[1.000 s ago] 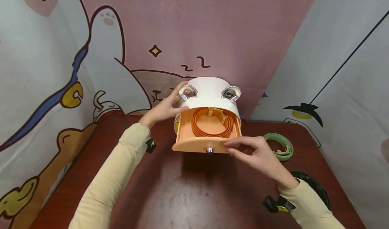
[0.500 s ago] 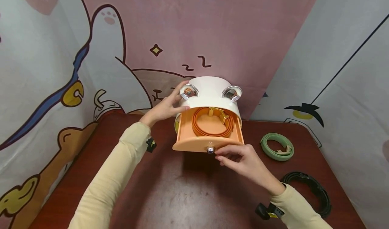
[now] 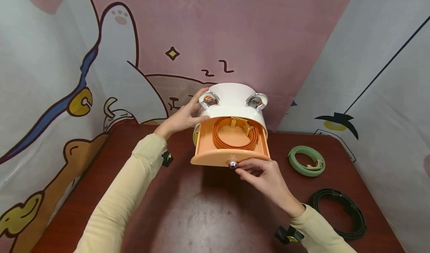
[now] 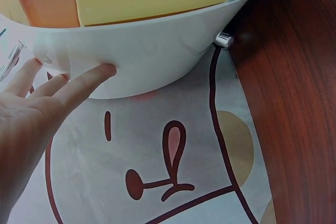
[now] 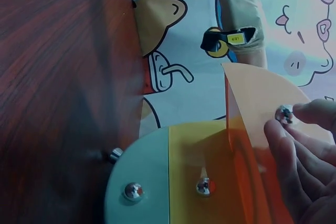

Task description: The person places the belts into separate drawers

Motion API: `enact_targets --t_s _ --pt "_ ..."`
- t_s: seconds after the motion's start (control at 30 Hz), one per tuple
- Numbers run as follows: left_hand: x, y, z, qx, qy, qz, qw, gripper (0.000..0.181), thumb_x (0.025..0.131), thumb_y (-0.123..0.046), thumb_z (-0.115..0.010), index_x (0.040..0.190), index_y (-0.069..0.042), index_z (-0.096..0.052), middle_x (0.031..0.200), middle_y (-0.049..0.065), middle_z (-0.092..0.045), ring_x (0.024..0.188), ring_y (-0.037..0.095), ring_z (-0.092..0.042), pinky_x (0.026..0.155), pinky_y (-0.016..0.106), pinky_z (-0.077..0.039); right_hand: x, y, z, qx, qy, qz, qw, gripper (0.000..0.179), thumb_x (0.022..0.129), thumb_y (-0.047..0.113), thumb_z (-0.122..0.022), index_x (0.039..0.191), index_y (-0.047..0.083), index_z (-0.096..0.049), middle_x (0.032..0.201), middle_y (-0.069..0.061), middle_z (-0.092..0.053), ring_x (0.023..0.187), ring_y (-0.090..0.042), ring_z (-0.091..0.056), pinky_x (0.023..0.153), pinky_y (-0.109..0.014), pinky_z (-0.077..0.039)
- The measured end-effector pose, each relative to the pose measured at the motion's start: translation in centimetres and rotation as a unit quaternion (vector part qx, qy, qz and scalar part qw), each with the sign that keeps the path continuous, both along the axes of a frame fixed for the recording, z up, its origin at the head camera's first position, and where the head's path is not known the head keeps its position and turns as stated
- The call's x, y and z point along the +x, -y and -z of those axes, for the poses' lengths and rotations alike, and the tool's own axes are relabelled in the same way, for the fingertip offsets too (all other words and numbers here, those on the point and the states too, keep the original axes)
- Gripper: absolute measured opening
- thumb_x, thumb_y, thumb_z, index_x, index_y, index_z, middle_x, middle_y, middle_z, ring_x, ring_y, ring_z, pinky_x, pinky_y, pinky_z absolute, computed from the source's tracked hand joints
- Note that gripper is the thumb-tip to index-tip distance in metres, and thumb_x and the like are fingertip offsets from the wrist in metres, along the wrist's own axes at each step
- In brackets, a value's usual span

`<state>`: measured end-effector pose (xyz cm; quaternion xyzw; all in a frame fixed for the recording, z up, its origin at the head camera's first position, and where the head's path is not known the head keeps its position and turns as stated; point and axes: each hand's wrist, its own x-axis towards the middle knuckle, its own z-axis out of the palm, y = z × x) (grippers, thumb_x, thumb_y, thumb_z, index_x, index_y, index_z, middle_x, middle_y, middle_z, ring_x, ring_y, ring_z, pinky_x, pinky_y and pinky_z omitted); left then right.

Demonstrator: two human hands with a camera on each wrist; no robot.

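A white cabinet (image 3: 231, 100) with a rounded shell and two chrome-rimmed eyes stands at the back of the table. Its orange drawer (image 3: 206, 143) is pulled out, and a coiled orange belt (image 3: 218, 143) with a gold buckle lies inside. My left hand (image 3: 181, 119) rests against the cabinet's left side, thumb near the front rim; the left wrist view shows straight fingers (image 4: 86, 85) touching the white shell. My right hand (image 3: 265, 176) pinches the round silver knob (image 5: 285, 114) on the drawer front between thumb and fingertips.
On the right of the dark red table (image 3: 201, 215) lie a coiled green belt (image 3: 295, 164) and a coiled black belt (image 3: 357, 223). Below the orange drawer are yellow (image 5: 184, 150) and green (image 5: 142, 156) drawers with silver knobs. A printed cloth (image 3: 268, 33) hangs behind.
My right hand has moved left along the drawer front, from its right part to the knob. The left hand, the drawer and the orange belt have stayed put.
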<state>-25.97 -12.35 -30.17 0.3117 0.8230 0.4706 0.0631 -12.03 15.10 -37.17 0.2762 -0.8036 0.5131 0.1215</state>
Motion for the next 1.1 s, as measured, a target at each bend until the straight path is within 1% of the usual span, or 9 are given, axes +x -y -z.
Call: enact_targets --t_s 0.03,0.07,0.2,0.33,0.4,0.63,0.8,0.93,1.1 --pt "0.0 0.0 0.0 0.002 0.0 0.002 1.0 0.087 0.094 -0.016 -0.065 0.156 -0.029 -0.005 0.151 0.022 -0.032 0.137 0.036 -0.032 0.103 0.059 -0.032 0.1 0.2 0.0 -0.004 -0.004 0.01 0.9999 0.013 0.08 0.002 -0.078 0.092 0.006 -0.075 0.079 0.002 -0.072 0.062 -0.009 -0.067 0.054 -0.023 -0.053" --pt "0.3 -0.1 -0.4 0.002 0.003 0.003 1.0 0.086 0.094 -0.014 -0.065 0.156 -0.025 -0.005 0.151 0.022 -0.031 0.137 0.037 -0.031 0.103 0.058 -0.032 0.1 0.3 -0.1 -0.007 -0.01 0.019 0.9997 0.014 0.079 0.0 -0.079 0.091 0.005 -0.075 0.078 0.001 -0.072 0.061 -0.009 -0.066 0.054 -0.023 -0.053" --pt "0.3 -0.1 -0.4 -0.001 0.007 0.002 1.0 0.087 0.094 -0.015 -0.065 0.156 -0.026 -0.005 0.151 0.02 -0.032 0.137 0.035 -0.032 0.103 0.055 -0.034 0.8 1.1 -1.1 -0.012 -0.036 0.046 0.9982 0.015 0.074 -0.008 -0.079 0.085 0.001 -0.074 0.075 -0.003 -0.071 0.058 -0.008 -0.064 0.053 -0.021 -0.052" --pt "0.4 -0.1 -0.4 -0.002 0.012 -0.002 0.9999 0.087 0.094 -0.015 -0.065 0.156 -0.026 -0.005 0.151 0.022 -0.032 0.137 0.035 -0.032 0.103 0.055 -0.033 1.3 1.8 -2.2 -0.014 -0.063 0.055 0.9964 0.014 0.071 -0.01 -0.08 0.082 -0.002 -0.074 0.075 -0.006 -0.071 0.057 -0.007 -0.064 0.053 -0.02 -0.051" --pt "0.4 -0.1 -0.4 0.0 0.012 -0.001 0.9999 0.087 0.094 -0.014 -0.065 0.156 -0.026 -0.005 0.15 0.023 -0.032 0.137 0.035 -0.033 0.103 0.057 -0.033 1.3 1.9 -2.2 -0.01 -0.072 0.061 0.9955 0.014 0.071 -0.008 -0.081 0.081 -0.001 -0.075 0.075 -0.006 -0.071 0.058 -0.007 -0.064 0.053 -0.019 -0.051" --pt "0.4 0.0 -0.5 0.0 0.008 0.001 1.0 0.087 0.094 -0.015 -0.065 0.156 -0.026 -0.005 0.15 0.021 -0.032 0.137 0.035 -0.033 0.104 0.058 -0.032 1.0 2.1 -2.4 -0.009 -0.064 0.098 0.9931 0.015 0.068 -0.006 -0.084 0.078 0.002 -0.075 0.072 -0.002 -0.071 0.057 -0.006 -0.064 0.053 -0.019 -0.052" --pt "0.4 -0.1 -0.6 -0.004 0.011 0.001 0.9999 0.087 0.094 -0.016 -0.065 0.156 -0.027 -0.004 0.15 0.022 -0.032 0.136 0.034 -0.034 0.104 0.056 -0.033 0.1 1.8 -1.5 -0.01 -0.061 0.108 0.9922 0.015 0.068 -0.004 -0.085 0.078 0.003 -0.075 0.071 -0.002 -0.071 0.057 -0.007 -0.065 0.053 -0.02 -0.052" --pt "0.4 -0.1 -0.5 -0.002 0.015 -0.001 0.9999 0.087 0.094 -0.016 -0.065 0.156 -0.025 -0.004 0.149 0.024 -0.033 0.136 0.035 -0.035 0.103 0.057 -0.033 -0.7 1.4 -0.4 -0.009 -0.046 0.11 0.9928 0.013 0.071 0.006 -0.086 0.081 0.009 -0.077 0.073 0.005 -0.071 0.059 -0.006 -0.065 0.053 -0.019 -0.052" --pt "0.3 -0.1 -0.5 0.003 0.018 -0.004 0.9998 0.086 0.094 -0.014 -0.065 0.156 -0.023 -0.005 0.149 0.024 -0.032 0.137 0.035 -0.033 0.104 0.059 -0.031 -1.3 1.2 0.0 -0.011 -0.044 0.107 0.9932 0.011 0.075 0.016 -0.085 0.083 0.014 -0.079 0.075 0.011 -0.071 0.061 -0.004 -0.066 0.054 -0.02 -0.052"
